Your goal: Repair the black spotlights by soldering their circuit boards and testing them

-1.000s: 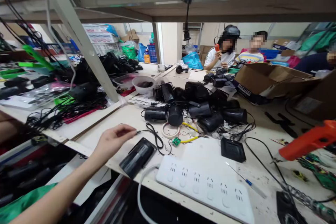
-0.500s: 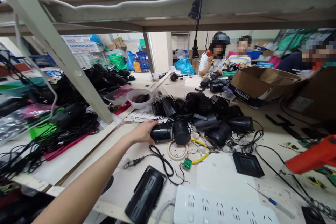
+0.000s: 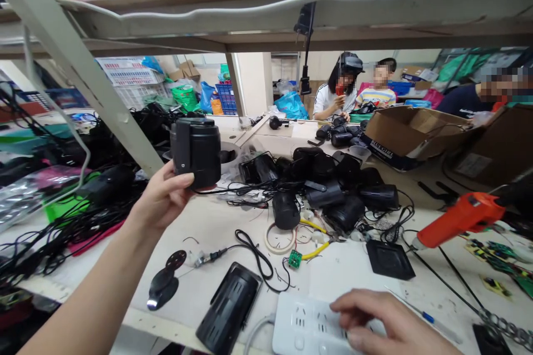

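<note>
My left hand (image 3: 164, 194) grips a black cylindrical housing (image 3: 200, 152) and holds it up above the bench. A flat strap runs down its side, and a black cord trails from its base toward a pile of similar black housings (image 3: 327, 191). My right hand (image 3: 383, 316) hovers over or rests on a white power strip (image 3: 291, 324); its fingers are loosely bent and apart, holding nothing that I can see. To the left of the strip lies a black slotted casing (image 3: 229, 308). A black cord with a plug (image 3: 216, 255) lies behind that casing.
An orange power tool (image 3: 460, 221) hangs at right, above circuit boards. A black square tray (image 3: 391, 259), screwdriver (image 3: 428, 317), tape roll (image 3: 280, 237) and yellow-handled pliers (image 3: 316, 250) lie on the bench. A slanted post (image 3: 87, 77) stands left; co-workers sit beyond a cardboard box (image 3: 412, 130).
My left hand has lifted the black housing from the pile's left edge, up and to the left. My right hand has come in over the power strip. The orange tool has shifted left.
</note>
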`<state>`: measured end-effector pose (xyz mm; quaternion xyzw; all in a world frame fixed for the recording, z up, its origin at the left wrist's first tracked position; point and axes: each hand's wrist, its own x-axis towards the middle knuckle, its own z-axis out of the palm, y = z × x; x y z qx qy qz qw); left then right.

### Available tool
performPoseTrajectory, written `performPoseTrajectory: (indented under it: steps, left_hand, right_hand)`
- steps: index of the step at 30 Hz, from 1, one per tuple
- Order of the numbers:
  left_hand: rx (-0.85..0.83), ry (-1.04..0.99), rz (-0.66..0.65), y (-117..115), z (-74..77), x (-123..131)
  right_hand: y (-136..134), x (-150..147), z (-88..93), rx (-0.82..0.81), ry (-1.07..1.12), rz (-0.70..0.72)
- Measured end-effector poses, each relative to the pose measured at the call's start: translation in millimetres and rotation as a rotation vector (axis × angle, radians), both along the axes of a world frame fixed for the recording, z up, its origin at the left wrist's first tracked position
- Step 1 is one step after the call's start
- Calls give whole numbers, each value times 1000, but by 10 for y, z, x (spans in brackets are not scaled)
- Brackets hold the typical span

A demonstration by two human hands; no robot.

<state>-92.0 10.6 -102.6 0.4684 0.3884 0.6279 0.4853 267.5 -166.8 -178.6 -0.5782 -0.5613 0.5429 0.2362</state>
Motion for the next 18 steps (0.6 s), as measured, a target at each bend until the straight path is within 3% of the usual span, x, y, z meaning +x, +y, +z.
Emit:
performPoseTrajectory:
  steps: [3, 7, 10, 14, 16, 18]
  left_hand:
    - [-28, -59, -28, -193, 151, 162]
    - [-7, -45, -72, -330, 153, 383]
    - [77, 99, -43, -409, 59, 633]
    - [200, 477, -73, -563, -80, 1054]
    - [304, 606, -171, -555, -134, 1177]
    - [327, 720, -281, -419, -195, 1188]
  right_hand:
    - [264, -133, 7, 199, -74, -28]
    - [620, -383, 77, 443, 18, -105]
    - [825, -628, 314, 449, 301, -254]
    - [898, -859, 590, 457, 727, -298]
    - [857, -839, 573, 466, 803, -407]
    - [780, -713, 451, 431, 836, -611]
